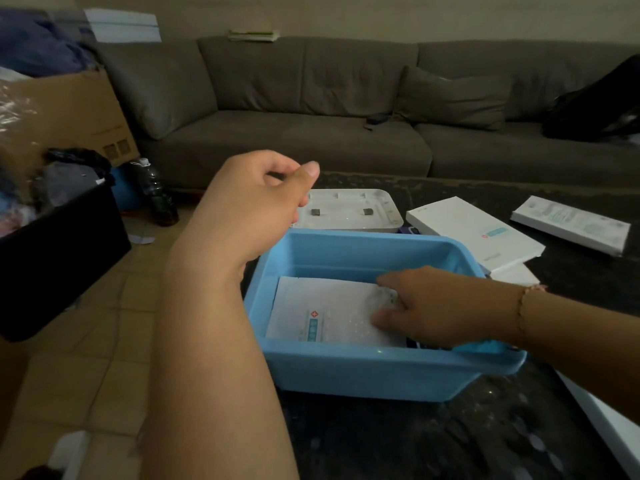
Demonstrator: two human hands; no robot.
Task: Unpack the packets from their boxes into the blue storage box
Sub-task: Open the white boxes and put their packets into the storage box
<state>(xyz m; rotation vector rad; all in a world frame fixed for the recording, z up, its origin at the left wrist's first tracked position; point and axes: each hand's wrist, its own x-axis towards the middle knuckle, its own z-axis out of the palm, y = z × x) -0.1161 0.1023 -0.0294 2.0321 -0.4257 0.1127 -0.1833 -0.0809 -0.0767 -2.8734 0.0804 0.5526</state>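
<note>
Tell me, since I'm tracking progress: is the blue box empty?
No. A white packet lies flat inside the blue box, under the right hand.

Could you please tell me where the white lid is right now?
The white lid lies upside down on the dark table, just behind the blue storage box, with the left hand over its left end.

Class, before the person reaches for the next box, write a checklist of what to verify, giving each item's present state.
1. Packet lies flat inside blue storage box: ok.
2. Right hand clear of the packet: not ok, it rests on it.
3. Left hand free: ok, it hovers holding nothing.
4. White boxes within reach on the table: ok.
5. Those boxes still contain packets: cannot tell.
</note>
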